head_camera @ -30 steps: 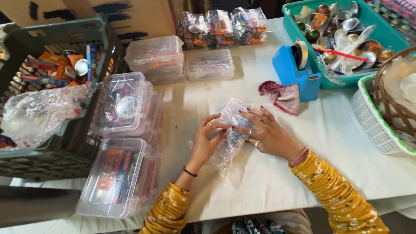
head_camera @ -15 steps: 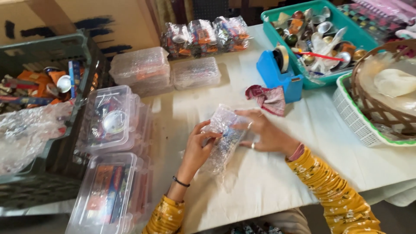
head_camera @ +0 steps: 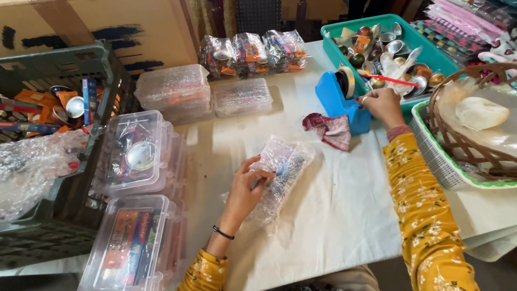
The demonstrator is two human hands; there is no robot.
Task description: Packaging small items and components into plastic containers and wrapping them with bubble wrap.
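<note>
A red patterned cloth (head_camera: 329, 130) lies between the two hands. Clear plastic boxes (head_camera: 137, 156) stack left of the left hand, beside a dark crate (head_camera: 64, 64). A teal tray (head_camera: 431, 51) of metal cups sits beyond the right hand; a wicker basket (head_camera: 468, 134) stands to its right.

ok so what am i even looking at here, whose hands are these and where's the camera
The camera sits on a person's head and looks down, so you see that person's own two bare hands over a table covered with a white cloth. The left hand holds a bubble-wrapped bundle down on the cloth. The right hand touches the blue tape dispenser, next to a red rag. At left are clear plastic boxes and a dark crate. At the back lie wrapped packs. A teal tray of small metal bowls and a wicker basket stand at right.
</note>
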